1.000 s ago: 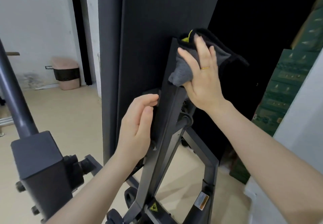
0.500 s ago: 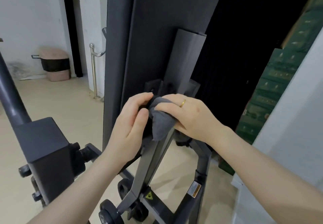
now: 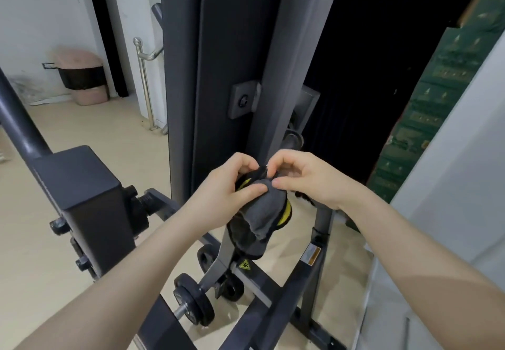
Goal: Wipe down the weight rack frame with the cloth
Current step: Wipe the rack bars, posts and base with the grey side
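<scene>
Both hands meet in front of the slanted bar of the weight rack frame (image 3: 289, 57). The left hand (image 3: 224, 194) has its fingers and thumb curled round the top of the grey cloth (image 3: 259, 218), which has a black and yellow edge. The right hand (image 3: 306, 177) pinches the same top fold with its fingertips. The cloth hangs down from both hands against the lower part of the bar. Below, a small dumbbell (image 3: 194, 300) sits on a peg of the rack. A pink bin (image 3: 82, 76) stands by the far wall.
</scene>
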A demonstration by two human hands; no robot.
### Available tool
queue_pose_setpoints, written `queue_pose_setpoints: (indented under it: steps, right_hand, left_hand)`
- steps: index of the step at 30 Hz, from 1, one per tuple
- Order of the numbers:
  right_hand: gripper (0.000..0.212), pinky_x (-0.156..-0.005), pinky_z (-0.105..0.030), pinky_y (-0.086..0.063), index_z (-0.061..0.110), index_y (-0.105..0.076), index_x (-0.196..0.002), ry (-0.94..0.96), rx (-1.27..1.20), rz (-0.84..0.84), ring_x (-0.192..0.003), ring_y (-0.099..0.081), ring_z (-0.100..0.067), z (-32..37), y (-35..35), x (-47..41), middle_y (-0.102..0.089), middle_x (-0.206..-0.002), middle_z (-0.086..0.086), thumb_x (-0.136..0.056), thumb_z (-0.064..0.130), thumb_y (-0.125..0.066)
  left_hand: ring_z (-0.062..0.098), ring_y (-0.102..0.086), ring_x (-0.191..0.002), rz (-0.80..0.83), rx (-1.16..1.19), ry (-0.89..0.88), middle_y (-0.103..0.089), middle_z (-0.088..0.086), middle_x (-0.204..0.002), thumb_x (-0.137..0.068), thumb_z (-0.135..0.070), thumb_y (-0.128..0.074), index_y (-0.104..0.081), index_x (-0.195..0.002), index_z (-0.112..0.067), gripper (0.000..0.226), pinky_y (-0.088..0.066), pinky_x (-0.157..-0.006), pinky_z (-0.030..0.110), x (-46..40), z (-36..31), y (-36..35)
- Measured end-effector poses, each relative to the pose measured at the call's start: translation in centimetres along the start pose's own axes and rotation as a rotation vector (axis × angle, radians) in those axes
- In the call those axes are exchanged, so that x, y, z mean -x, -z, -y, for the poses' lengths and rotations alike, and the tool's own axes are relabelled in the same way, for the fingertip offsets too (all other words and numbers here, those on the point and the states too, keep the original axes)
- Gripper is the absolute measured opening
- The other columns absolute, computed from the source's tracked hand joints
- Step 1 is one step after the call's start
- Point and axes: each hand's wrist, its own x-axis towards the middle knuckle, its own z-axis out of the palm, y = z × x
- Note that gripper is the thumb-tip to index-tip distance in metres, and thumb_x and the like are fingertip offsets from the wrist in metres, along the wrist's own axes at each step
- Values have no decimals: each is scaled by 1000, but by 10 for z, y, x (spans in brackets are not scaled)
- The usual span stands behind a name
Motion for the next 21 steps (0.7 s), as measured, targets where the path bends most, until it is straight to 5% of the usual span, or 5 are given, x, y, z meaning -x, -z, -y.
queue_pose_setpoints:
  steps: [4, 10, 14, 17, 21]
  right_hand:
    - [28, -78, -27, -55, 22, -60, -104, -127, 115, -6, -89, -65, -14, -10, 4, 6, -67, -98, -3, -85, 3, -65]
    - [9, -68, -16, -47, 23, -63, -91, -202, 503, 2, -80, -57, 2, -23, 27, 21, -61, -89, 13, -87, 15, -64]
    - [6, -65, -17, -40, 25, -56, -90, -287, 643, -119, -86, -58, -10, -39, 28, 23, -58, -90, 9, -90, 21, -60]
    - [5, -67, -29, -45, 19, -56, -91, -295, 647, -393, -84, -56, -16, -48, -3, 18, -57, -90, 3, -88, 21, -58]
    - [30, -81, -21, -44, 23, -64, -107, -202, 384, -296, -85, -53, -8, -55, -36, 26, -55, -93, 9, -80, 35, -71]
  left_hand:
    - [-3, -56, -88, 115, -100, 95, -59, -14, -97, -82, -40, -66, -53, -108, -27, 32, -46, -76, 14, -6, 4, -16]
    - [10, -59, -79, 285, -268, 182, -62, -6, -82, -88, -41, -60, -63, -88, -21, 20, -47, -70, 25, -17, 10, -35]
    - [14, -65, -79, 160, 15, 383, -67, -2, -82, -92, -39, -55, -64, -85, -23, 19, -52, -72, 30, -23, 12, -47]
    - [22, -64, -83, 39, 172, 569, -67, 4, -87, -96, -33, -50, -61, -87, -20, 19, -52, -75, 35, -29, 14, -66]
    - [24, -63, -86, 25, 1051, 835, -65, 13, -99, -99, -25, -36, -57, -117, -3, 35, -51, -77, 37, -30, 11, -69]
